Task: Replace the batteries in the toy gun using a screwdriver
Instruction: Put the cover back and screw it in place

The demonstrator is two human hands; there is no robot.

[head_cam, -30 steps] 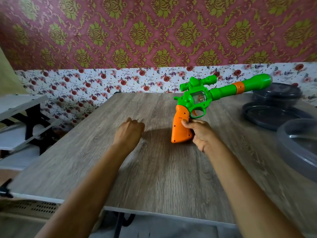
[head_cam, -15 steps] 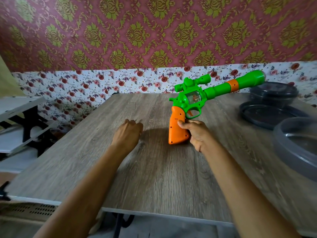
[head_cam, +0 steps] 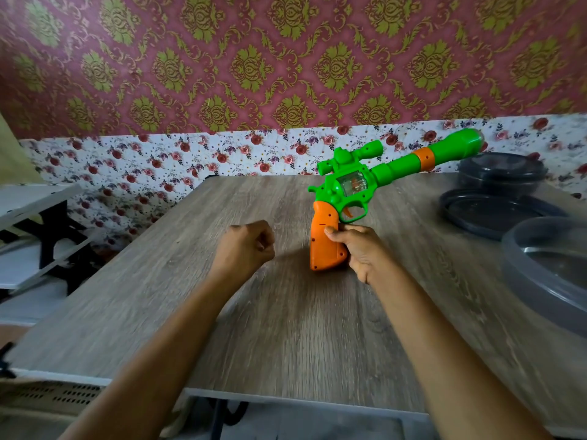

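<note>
Our right hand [head_cam: 362, 252] grips the toy gun [head_cam: 346, 192] by its orange handle, butt on the worktop [head_cam: 286, 328]. Our left hand [head_cam: 244, 246] is a loose fist, fingers curled on nothing.

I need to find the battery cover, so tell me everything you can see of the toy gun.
The toy gun looks like glossy plastic: green body with a scope on top, a clear window at the cylinder, a long green barrel with an orange band, orange trigger, orange grip. It stands upright, butt seemingly on the table, barrel slanting up to the right. The right hand holds the grip. Small dark dots on the grip may be screw holes.
</note>
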